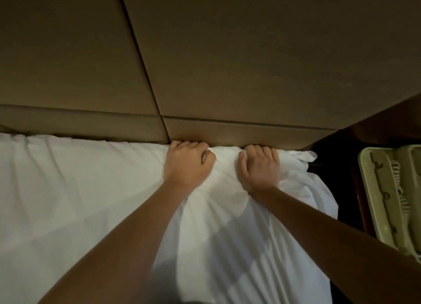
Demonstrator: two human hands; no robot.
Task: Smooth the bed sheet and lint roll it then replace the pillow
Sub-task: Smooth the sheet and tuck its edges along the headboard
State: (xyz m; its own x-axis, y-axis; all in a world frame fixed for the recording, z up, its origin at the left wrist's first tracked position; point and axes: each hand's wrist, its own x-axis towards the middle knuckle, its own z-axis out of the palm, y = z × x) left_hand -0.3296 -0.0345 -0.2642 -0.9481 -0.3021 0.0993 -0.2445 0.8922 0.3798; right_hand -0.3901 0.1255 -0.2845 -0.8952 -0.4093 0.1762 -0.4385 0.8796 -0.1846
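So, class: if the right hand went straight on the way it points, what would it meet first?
Most likely the brown padded headboard; the right hand, gripping the white bed sheet, seems against it.

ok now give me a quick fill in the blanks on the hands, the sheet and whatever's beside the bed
1. The left hand and the right hand both grip the bed sheet right against the padded brown ____.
2. The bed sheet's colour is ____.
3. The beige telephone with a coiled cord sits off the bed's ____ side.

Missing words: headboard; white; right
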